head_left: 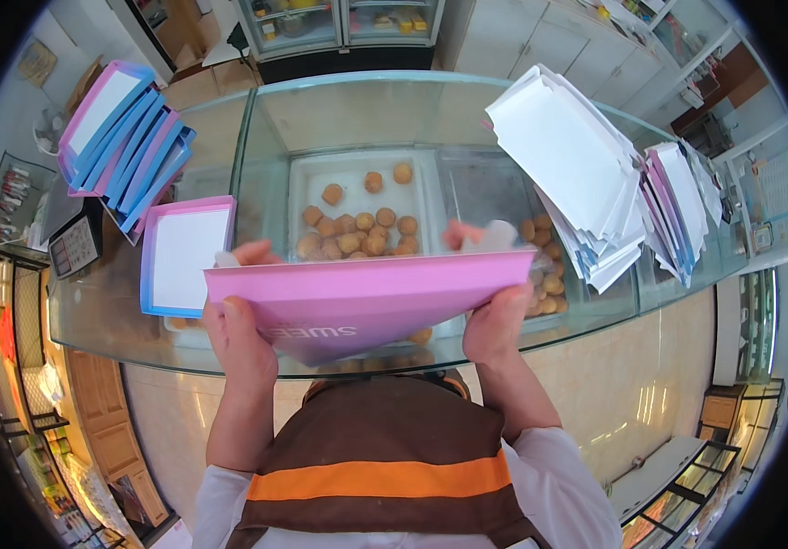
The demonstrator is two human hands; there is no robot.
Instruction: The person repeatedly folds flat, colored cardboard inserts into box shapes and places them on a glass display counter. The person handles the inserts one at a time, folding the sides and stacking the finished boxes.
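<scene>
A pink cardboard box (pixel 385 288) with pale lettering on its side is held up between my two hands, above the near edge of the glass counter. My left hand (pixel 246 334) grips its left end, thumb on the near side and blurred fingers over the far side. At the opposite end my right hand (pixel 498 328) grips it the same way. Small pale shapes beside the fingers on both sides are too blurred to name. The box's inside faces away and is hidden. Behind it, round brown balls (pixel 367 222) of food lie in a white tray (pixel 298 180), partly covered by the box.
Left of my hands sits an open pink-and-blue box (pixel 189 247) with a white inside. Behind it leans a stack of similar boxes (pixel 124 137) near a scale (pixel 75 240). To the right rise stacked white card blanks (pixel 568 137) and more folded cards (pixel 678 206). Glass walls (pixel 339 110) edge the counter.
</scene>
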